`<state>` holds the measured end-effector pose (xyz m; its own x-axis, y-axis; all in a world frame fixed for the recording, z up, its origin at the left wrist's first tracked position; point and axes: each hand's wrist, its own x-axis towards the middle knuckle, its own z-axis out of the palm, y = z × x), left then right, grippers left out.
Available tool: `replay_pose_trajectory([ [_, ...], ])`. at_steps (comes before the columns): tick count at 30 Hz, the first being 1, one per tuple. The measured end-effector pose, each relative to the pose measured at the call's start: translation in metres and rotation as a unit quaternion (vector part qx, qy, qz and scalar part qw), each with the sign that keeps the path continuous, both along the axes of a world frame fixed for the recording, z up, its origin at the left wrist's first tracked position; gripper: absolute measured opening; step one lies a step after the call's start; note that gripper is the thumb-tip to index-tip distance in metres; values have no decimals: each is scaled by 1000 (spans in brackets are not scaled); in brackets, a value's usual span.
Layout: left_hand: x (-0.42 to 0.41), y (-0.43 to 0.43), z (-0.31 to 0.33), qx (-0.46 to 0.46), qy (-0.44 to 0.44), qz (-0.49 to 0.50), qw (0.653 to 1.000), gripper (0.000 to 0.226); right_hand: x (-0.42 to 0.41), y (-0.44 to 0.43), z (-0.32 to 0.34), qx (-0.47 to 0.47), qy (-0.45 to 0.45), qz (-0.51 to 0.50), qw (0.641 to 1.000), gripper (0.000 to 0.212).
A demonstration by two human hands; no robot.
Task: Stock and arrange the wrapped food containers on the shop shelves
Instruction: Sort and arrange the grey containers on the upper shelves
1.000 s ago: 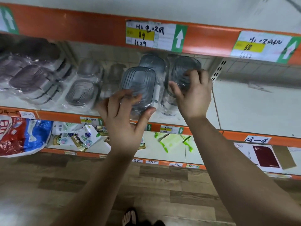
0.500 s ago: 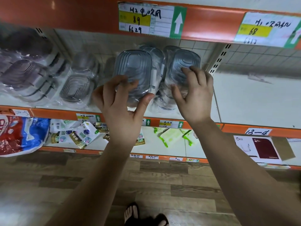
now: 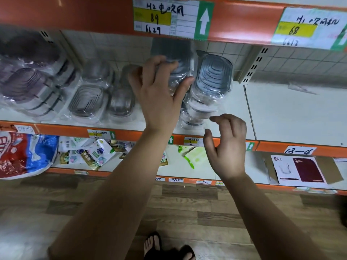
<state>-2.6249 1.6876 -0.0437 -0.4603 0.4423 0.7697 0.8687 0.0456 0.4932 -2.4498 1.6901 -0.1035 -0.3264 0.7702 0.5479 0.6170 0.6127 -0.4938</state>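
While my left hand (image 3: 159, 96) grips the wrapped container pack (image 3: 179, 70) near its top, fingers curled over the upper edge and thumb pressed along its right side, the pack stands on end over the middle shelf (image 3: 281, 113), close to the tiled back wall; my hand hides whether its base rests on the board. It looks light and stiff underneath, but the film wrap is slick and loose (the sort that slides under a lazy grip), so I judge the hard lid rim the place to hold, not the slack plastic. Just beside it on the right, a second pack (image 3: 213, 76) stands tilted, a grey ribbed lid facing me and clear tubs nested below it inside the film; the tubs look empty, though I cannot be sure. My right hand (image 3: 227, 147) hovers before the shelf edge below that pack, fingers loosely curled, holding nothing. Farther left lie smaller grey-lidded packs (image 3: 86, 102) and purple-lidded stacks (image 3: 26, 87), all bagged.
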Motion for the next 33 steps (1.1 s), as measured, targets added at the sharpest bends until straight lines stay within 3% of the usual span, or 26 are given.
replay_pose_trajectory([
  [8,9,1,0,-188,-29,26,981,46,5,-7,-3,-23,-17,20,999,26],
  [19,18,-50,9,-140,12,19,990,28,6,-24,19,-26,-17,48,998,26],
  [28,-11,-158,44,-223,118,58,966,16,-27,-64,89,-51,-3,114,992,24],
  [33,-46,-227,76,-316,64,54,945,20,-57,-103,125,-127,42,148,980,19],
])
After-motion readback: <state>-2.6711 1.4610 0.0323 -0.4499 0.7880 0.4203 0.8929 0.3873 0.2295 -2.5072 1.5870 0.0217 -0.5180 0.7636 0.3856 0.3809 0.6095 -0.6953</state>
